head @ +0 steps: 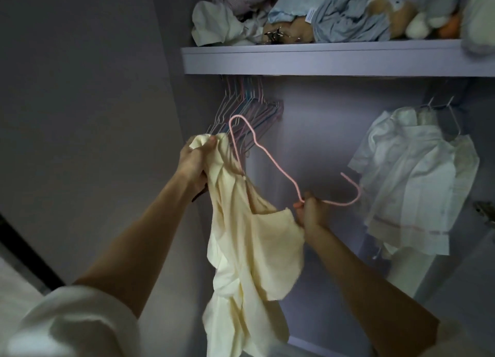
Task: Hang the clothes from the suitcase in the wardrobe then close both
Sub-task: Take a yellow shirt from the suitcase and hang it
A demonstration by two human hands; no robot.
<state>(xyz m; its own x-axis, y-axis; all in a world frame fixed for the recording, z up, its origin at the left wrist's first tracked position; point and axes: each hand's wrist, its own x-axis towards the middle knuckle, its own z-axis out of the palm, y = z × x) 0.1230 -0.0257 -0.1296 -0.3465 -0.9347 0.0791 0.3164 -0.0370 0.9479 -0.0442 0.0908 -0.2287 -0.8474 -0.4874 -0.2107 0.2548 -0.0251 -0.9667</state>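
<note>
Head view: cream garment point(249, 249) being fitted on pink hanger point(270, 156) before open wardrobe point(321, 132).
Left hand point(194, 160) grips garment's top; right hand point(312, 212) pinches hanger's neck. Shelf point(321, 58) holds crumpled clothes point(345, 22); white shirt point(412, 185) and spare hangers point(246, 107) hang below.

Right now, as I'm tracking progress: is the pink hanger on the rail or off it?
Off. The right hand grips the pink hanger below its free hook; the left hand holds the cream garment.

Rail under the shelf point(321, 61) — hidden; garment point(249, 249) hem off-frame
</note>
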